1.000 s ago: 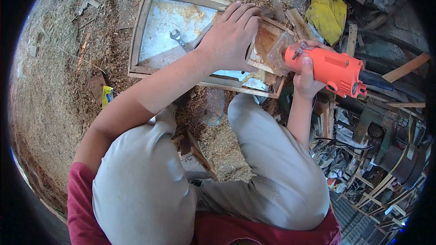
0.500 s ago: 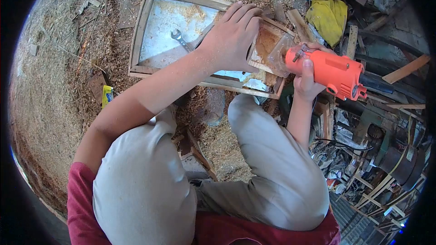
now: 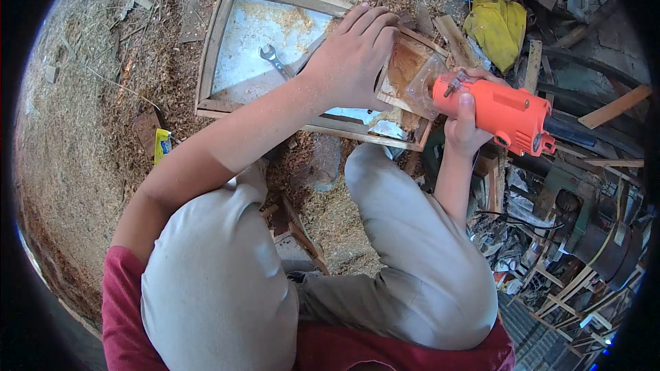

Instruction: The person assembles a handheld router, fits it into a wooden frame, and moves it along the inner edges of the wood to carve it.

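Note:
My right hand [image 3: 465, 127] is wrapped round an orange trim router [image 3: 505, 115], which lies on its side with its clear base against a wooden block [image 3: 404, 72]. The block's upper face has a sawdust-covered recess. My left hand [image 3: 354, 55] is closed over the block's left side, its thumb hidden underneath. Both block and hand rest over a shallow wood-framed tray [image 3: 206, 62] with a white bottom. Inside the tray, left of my left wrist, lies an open-end wrench [image 3: 273, 60]. The router's bit is hard to make out behind the clear base.
Sawdust and wood chips cover the ground [image 3: 89, 130]. A yellow cloth [image 3: 496, 27] lies beyond the router among scrap wood. Machinery and clutter [image 3: 584, 220] fill the right side. My bent knees [image 3: 405, 199] are just below the tray.
The router's rear end has dipped slightly toward me, and its base has shifted a little. My left hand and the block stay nearly in place.

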Motion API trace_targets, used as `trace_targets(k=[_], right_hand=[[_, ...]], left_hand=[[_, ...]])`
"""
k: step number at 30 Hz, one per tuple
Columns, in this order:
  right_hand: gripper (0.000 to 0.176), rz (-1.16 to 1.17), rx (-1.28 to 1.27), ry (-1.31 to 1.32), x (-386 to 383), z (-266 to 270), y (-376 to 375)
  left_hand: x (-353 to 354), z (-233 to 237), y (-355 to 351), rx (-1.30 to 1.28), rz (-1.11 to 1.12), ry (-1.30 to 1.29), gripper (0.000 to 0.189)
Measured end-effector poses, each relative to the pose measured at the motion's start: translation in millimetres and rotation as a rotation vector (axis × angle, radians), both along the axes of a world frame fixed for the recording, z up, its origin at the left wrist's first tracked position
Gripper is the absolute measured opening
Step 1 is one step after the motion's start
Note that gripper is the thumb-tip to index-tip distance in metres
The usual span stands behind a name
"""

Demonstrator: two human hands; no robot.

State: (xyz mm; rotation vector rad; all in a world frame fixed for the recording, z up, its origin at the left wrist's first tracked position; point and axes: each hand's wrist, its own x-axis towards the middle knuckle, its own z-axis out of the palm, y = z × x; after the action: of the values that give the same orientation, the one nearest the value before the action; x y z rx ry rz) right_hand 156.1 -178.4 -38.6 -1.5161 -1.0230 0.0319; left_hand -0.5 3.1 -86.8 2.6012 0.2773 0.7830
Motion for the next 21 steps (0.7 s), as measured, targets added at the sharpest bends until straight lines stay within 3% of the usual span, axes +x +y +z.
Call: trace_targets(k=[21], right_hand=[[0.071,0.033,0.083,-0.005,6.2,2.7,27.6]], left_hand=[[0.7,-1.9,-0.9,-0.010,-0.004,0.037,0.103]])
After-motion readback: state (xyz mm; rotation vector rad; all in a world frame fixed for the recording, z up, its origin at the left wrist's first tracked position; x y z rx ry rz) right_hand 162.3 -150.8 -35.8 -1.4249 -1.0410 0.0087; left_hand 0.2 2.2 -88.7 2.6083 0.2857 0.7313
